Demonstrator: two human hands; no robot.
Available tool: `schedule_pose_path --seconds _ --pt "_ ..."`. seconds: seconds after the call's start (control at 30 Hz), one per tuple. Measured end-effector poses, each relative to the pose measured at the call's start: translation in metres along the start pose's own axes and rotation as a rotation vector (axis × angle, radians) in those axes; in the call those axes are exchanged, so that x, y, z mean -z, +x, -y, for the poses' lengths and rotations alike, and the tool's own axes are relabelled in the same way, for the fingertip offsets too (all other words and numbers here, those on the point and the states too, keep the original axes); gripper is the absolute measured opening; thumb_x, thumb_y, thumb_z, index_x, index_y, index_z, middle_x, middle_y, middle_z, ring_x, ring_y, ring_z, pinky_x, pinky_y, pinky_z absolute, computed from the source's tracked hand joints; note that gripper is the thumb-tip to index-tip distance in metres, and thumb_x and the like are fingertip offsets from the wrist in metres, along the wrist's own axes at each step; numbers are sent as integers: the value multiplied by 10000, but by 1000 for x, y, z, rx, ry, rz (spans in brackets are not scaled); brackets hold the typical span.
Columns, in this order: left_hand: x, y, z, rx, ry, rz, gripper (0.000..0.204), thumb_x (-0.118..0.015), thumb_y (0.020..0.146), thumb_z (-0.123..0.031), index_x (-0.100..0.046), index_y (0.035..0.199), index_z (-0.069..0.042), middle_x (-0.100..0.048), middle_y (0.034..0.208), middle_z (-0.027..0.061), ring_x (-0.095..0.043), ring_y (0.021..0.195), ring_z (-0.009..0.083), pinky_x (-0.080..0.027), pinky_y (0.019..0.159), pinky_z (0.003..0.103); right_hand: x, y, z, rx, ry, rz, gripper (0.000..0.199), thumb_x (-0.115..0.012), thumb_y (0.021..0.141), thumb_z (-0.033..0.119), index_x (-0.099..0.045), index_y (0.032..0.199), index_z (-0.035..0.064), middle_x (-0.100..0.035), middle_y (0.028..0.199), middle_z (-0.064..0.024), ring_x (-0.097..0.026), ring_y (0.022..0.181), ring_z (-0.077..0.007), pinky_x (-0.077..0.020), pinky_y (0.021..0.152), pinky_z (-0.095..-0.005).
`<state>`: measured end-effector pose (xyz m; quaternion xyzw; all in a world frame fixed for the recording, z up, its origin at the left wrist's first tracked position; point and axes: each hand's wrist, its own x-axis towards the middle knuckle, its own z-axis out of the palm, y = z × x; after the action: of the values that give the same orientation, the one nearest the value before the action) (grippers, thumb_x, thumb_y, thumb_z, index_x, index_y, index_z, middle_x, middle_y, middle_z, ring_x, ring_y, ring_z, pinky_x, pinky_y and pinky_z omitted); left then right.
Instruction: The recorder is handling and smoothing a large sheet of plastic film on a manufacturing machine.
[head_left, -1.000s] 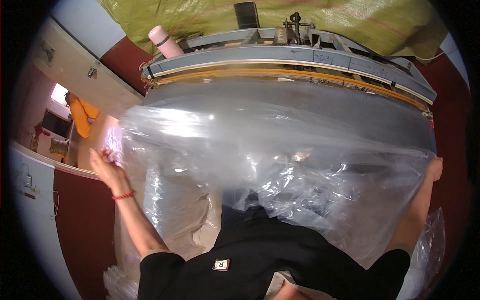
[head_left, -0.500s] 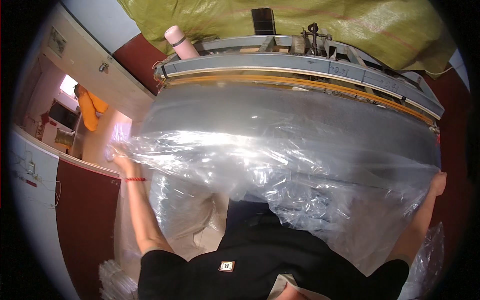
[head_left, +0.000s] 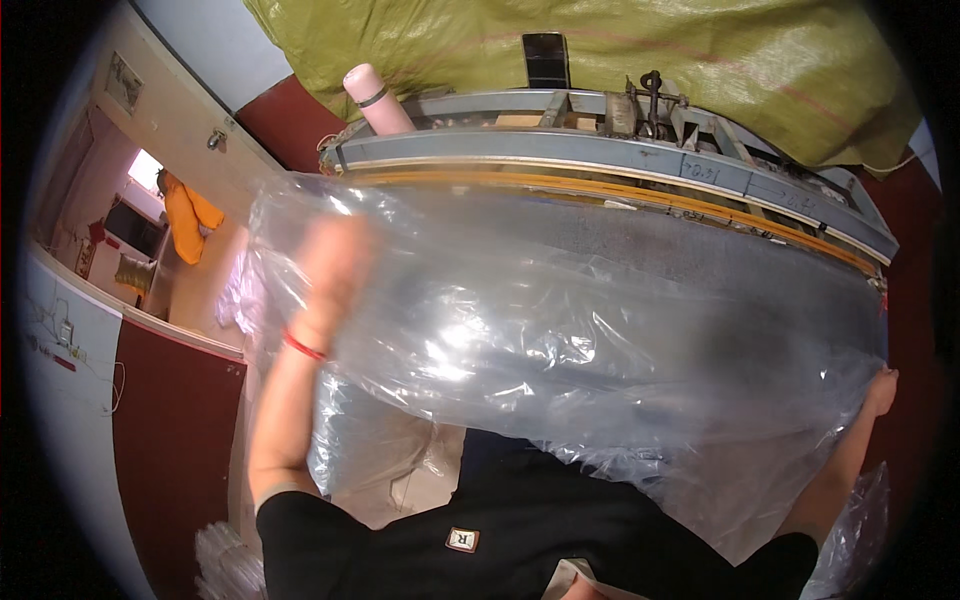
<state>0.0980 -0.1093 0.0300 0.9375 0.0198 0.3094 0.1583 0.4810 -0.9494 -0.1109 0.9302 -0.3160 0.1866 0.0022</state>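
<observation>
1. At six o'clock, the person's black shirt [head_left: 520, 540] is filling the lower edge, with a small square patch [head_left: 461, 539] on the chest.
2. A large clear plastic bag [head_left: 560, 340] is spreading across the middle from nine to three o'clock, crinkling and catching glare, and leaving little open room between the body and the machine behind it.
3. The left hand [head_left: 335, 265] is rising at ten o'clock inside or behind the bag's left edge; it is blurred, so I cannot tell whether its fingers are apart or together. A red band [head_left: 303, 346] is circling that wrist.
4. The right hand [head_left: 880, 392] is sitting at four o'clock, touching the bag's right edge; its fingers are mostly hidden by plastic, so their spread cannot be told.
5. More clear plastic [head_left: 850, 540] is hanging at five o'clock by the right forearm.
6. Beyond the bag, at twelve to two o'clock, a long grey metal machine frame [head_left: 620, 155] with a yellow-orange strip [head_left: 700, 200] along its near edge is running left to right.
7. A pink bottle [head_left: 372, 98] is standing at eleven o'clock on the frame's left end.
8. Farthest, an olive-green woven sheet [head_left: 650, 50] is covering the top, and an orange cloth [head_left: 190, 215] is hanging at nine o'clock.
</observation>
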Motion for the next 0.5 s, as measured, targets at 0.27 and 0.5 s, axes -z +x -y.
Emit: schedule_pose_path --seconds 0.27,0.5 --pt "-71 -59 30 200 258 357 511 -539 795 -274 -412 1221 -22 -338 1325 153 -281 1244 308 -266 980 434 -2 -3 12 7 63 32 352 -386 866 374 -527 1051 110 -573 1050 -124 -544 945 -329 -429 734 -438" --pt "-75 -37 27 125 386 286 358 -550 783 -252 -530 1068 -36 -495 1151 127 -473 967 312 -397 815 390 -2 1 6 -5 89 50 370 -393 865 378 -541 1057 99 -573 1049 -136 -541 939 -341 -426 746 -423"
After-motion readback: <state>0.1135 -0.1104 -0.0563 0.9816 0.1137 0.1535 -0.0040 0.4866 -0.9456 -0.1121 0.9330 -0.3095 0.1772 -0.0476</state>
